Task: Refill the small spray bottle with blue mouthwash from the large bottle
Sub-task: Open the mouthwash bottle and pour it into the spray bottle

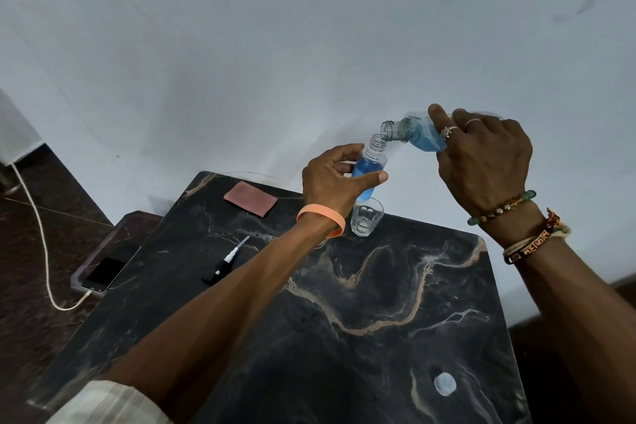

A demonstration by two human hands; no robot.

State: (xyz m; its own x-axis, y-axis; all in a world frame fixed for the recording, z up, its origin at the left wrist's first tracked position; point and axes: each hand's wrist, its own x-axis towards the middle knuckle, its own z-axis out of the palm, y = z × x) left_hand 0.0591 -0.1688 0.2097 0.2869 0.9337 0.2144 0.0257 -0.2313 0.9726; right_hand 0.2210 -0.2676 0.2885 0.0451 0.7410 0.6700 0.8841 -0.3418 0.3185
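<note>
A person's left hand gripped the small bottle above the far edge of a dark marble table, thumb and fingers curled round its lower body. The bottle was open at the top, leaned slightly to the right, and held blue mouthwash up to about its shoulder. The right hand, wearing two rings, clamped the large bottle from above and tipped it nearly flat, with its uncapped neck pointing left and its mouth just beside and above the small bottle's opening. Blue liquid pooled in the large bottle's lower side. Whether any stream passed between the two mouths could not be made out.

An empty-looking glass stood on the table right beneath the small bottle. The spray pump lay on its side nearer the left edge, well apart from both hands. A pink cloth lay flat by the far left corner, and a white cap sat near the front right. A phone rested on a lower ledge to the left, with a white cable plugged into it. An orange wristband circled the left wrist.
</note>
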